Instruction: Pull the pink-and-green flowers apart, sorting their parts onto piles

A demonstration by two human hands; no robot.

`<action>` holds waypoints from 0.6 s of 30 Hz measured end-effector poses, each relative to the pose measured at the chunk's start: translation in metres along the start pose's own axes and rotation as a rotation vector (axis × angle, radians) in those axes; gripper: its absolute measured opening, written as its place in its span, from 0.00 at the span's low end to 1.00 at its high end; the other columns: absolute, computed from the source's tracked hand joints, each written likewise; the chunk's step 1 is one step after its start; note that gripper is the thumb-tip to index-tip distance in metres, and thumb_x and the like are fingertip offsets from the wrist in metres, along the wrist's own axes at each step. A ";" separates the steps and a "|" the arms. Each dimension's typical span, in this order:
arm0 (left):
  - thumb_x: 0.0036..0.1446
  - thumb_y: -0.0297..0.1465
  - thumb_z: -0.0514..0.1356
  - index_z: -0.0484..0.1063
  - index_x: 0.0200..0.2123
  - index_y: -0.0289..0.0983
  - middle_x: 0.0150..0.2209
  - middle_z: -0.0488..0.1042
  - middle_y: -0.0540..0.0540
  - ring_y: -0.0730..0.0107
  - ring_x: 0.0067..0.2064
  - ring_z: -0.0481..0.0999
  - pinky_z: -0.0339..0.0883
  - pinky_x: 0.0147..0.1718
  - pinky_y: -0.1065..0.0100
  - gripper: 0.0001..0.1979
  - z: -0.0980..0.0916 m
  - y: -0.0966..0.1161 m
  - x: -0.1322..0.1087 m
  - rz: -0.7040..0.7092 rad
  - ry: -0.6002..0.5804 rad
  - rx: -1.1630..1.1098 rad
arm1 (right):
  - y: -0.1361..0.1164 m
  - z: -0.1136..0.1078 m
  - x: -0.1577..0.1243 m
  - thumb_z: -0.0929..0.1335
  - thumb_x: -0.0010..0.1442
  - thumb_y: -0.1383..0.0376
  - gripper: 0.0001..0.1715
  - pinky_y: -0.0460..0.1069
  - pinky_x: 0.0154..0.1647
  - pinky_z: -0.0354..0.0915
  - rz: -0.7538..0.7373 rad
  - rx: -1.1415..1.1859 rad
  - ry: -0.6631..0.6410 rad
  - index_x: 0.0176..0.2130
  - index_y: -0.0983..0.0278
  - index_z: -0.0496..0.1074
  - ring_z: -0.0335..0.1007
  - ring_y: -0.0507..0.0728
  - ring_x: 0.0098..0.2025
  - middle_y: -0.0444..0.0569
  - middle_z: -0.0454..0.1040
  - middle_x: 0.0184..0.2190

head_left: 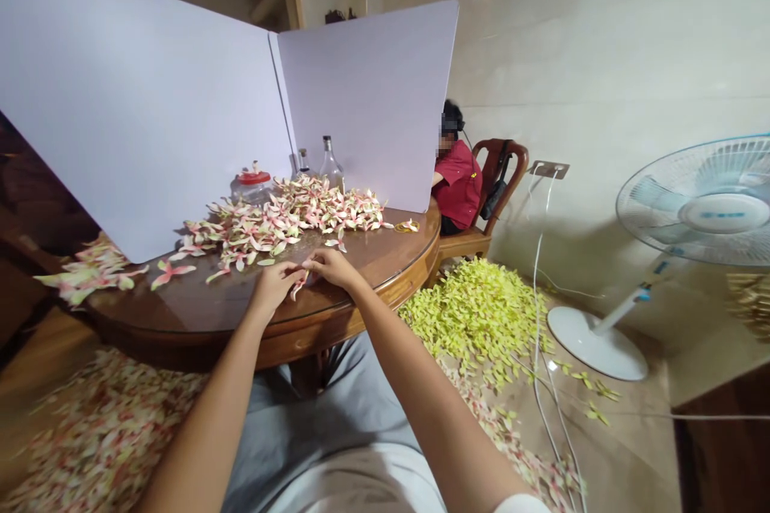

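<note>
- Room: tiled wall, round glass-topped wooden table [313, 341]; two white divider panels [373, 96] stand across it, apparently to screen this seat from a co-worker in a red shirt [460, 184] seated beyond.
- Table: heap of pink-and-white blossoms [282, 220] lies toward the panels, apparently leaving bare glass free in front of the person for handling. Red-lidded glass jar [253, 186] and glass bottle [330, 168] stand behind it, against the panels.
- Hands: right hand [330, 266] and left hand [273, 288] meet over the bare glass. Single blossom [299, 286] sits at their fingertips, just off the heap.
- Fingers: narrow, right ones apparently pinching the blossom; whether left ones grip it, cannot tell.
- Floor: yellow-green blossom pile [475, 321] right of the table; pale pink pile [102, 433] left.
</note>
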State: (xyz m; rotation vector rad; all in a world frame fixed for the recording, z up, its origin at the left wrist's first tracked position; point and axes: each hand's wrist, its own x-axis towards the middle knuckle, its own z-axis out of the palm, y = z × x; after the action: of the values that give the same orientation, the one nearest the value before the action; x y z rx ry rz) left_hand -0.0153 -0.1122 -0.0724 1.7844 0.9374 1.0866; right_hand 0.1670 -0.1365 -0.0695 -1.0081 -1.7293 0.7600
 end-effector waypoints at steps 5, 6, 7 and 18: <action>0.43 0.43 0.67 0.77 0.28 0.34 0.24 0.76 0.47 0.69 0.25 0.72 0.62 0.21 0.73 0.17 0.000 0.001 0.000 -0.006 -0.007 -0.007 | 0.001 0.000 0.001 0.69 0.60 0.46 0.25 0.46 0.35 0.65 0.018 0.010 -0.003 0.34 0.66 0.73 0.71 0.53 0.29 0.45 0.75 0.26; 0.43 0.44 0.67 0.77 0.28 0.34 0.25 0.76 0.47 0.69 0.26 0.72 0.62 0.21 0.73 0.17 0.000 0.001 0.000 -0.005 -0.008 -0.009 | 0.001 0.000 0.001 0.69 0.60 0.46 0.25 0.46 0.35 0.65 0.019 0.010 -0.003 0.34 0.66 0.73 0.71 0.53 0.29 0.45 0.75 0.26; 0.42 0.44 0.67 0.77 0.28 0.34 0.25 0.76 0.47 0.69 0.26 0.72 0.63 0.21 0.72 0.17 0.000 0.001 0.000 -0.005 -0.010 -0.010 | 0.001 0.000 0.001 0.69 0.60 0.46 0.25 0.46 0.35 0.65 0.020 0.008 -0.003 0.34 0.66 0.73 0.71 0.53 0.29 0.45 0.75 0.26; 0.42 0.43 0.68 0.76 0.28 0.35 0.24 0.75 0.47 0.68 0.25 0.71 0.61 0.20 0.71 0.17 0.001 0.002 -0.001 -0.014 -0.010 -0.023 | 0.002 0.000 0.001 0.70 0.61 0.48 0.22 0.46 0.33 0.65 0.015 0.008 0.001 0.34 0.66 0.73 0.72 0.53 0.28 0.45 0.75 0.25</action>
State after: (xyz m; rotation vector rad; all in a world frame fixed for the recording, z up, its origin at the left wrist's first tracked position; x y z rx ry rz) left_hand -0.0142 -0.1141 -0.0709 1.7603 0.9263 1.0741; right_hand 0.1677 -0.1352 -0.0707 -1.0172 -1.7186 0.7752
